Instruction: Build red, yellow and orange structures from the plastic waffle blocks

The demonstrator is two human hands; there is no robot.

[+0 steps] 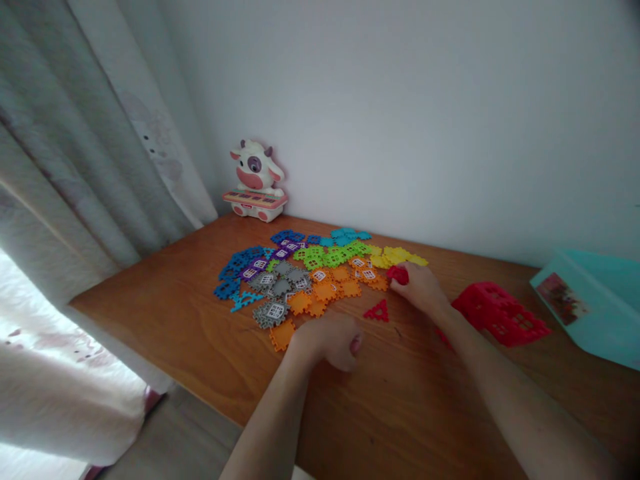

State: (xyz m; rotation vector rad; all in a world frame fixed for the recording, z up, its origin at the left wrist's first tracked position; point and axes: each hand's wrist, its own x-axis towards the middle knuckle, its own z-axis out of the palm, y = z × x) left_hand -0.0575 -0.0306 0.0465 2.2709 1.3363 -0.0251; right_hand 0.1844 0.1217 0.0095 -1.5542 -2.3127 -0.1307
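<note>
I have the left hand (338,344) curled inward in a loose fist, while the right hand (416,283), gripping, reaches farther forward.

Pale curtains (60,133), brightly lit low down, hang left of a plain wall (400,120) and wooden table (165,307).
</note>
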